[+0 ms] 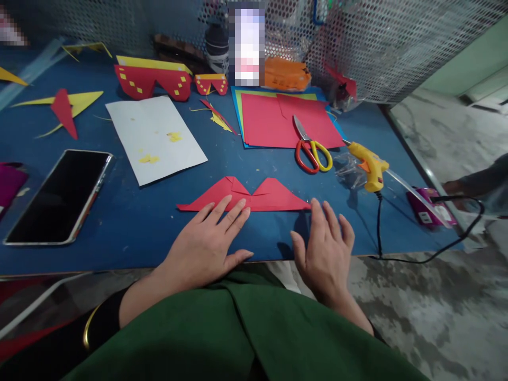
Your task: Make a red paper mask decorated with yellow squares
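What could go wrong centers on the folded red paper (273,197), which lies flat on the blue counter (273,238) in the middle of the frame, its two peaks toward the top and its long straight edge toward the bottom. The sheet looks thin, so uneven pressure from the fingers could slide it askew or set a crease off its line. The notch between the peaks seems the weakest spot: a sideways pull there could start a tear. The narrow tips at either end could bend if a finger catches them.

Toward the right of the frame, the yellow glue gun (369,166) lies with its nozzle by the corner of the stacked colored sheets (262,121); whether it is hot cannot be told, but if it is, a drip could mark them. Its black cord (380,227) runs down to the counter's edge and loops out past it, so a passing sleeve could snag it and drag the gun. The scissors (305,139) rest partly on the stack, where a knock could shift them.

The left hand (204,238) is open, palm down, its fingers spread over the paper's lower edge, grasping nothing. The right hand (325,248) is open too, fingers loosely extended, with the index fingertip at the paper's right tip; whether it touches is unclear.
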The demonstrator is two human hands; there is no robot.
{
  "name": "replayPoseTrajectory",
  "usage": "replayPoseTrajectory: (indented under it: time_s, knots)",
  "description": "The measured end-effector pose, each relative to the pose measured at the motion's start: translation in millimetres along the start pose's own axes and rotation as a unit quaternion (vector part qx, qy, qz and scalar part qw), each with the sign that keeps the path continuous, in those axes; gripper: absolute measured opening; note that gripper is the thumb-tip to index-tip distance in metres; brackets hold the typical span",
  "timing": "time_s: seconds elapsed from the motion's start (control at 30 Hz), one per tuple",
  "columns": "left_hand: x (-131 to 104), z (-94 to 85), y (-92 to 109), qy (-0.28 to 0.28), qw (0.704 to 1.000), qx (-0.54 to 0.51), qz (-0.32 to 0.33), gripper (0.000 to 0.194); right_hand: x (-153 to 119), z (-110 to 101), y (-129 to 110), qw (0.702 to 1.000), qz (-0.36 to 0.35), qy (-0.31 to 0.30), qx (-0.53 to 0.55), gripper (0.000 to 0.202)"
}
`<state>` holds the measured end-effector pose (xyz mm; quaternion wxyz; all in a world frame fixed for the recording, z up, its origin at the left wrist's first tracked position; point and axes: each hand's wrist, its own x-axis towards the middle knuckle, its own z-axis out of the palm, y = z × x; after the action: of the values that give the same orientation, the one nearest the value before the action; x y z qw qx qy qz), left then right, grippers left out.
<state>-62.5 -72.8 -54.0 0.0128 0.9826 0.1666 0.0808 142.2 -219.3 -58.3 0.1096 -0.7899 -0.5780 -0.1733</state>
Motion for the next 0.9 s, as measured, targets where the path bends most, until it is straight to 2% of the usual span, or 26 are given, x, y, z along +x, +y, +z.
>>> replayPoseTrajectory:
  time_s: [0.17, 0.23, 0.37, 0.67, 0.77, 0.9]
  knots:
    - [-1.2, -0.1, 1.1, -0.001, 1.0, -0.003, -0.007, 0.07, 10.1, 5.6, -42.1, 0.98, -0.151, -0.043, 0.123, 0.065]
    - [-1.3, -0.2, 1.2, 0.002, 1.0, -0.005, -0.004, 0.07, 12.3, 9.5, -50.3, 0.975, -0.173, -0.049, 0.132, 0.064]
    - [-0.7, -1.0, 1.3, 0.003, 1.0, -0.015, -0.007, 0.07, 9.8, 13.0, -44.6, 0.981, -0.155, -0.039, 0.11, 0.061]
    - [-7.1, 1.2, -1.7, 0.026, 0.999, -0.033, -0.015, 0.072, -4.2, 10.1, 7.6, 0.998, -0.036, -0.033, 0.033, 0.059]
    - [-13.9, 0.6, -4.3, 0.029, 0.999, -0.03, -0.03, 0.07, -7.9, 11.1, 13.9, 0.999, -0.011, -0.029, 0.041, 0.058]
    - [-27.4, -4.2, -10.9, 0.032, 0.997, -0.02, -0.065, 0.068, -9.9, 12.6, 14.6, 0.999, -0.012, -0.022, 0.044, 0.059]
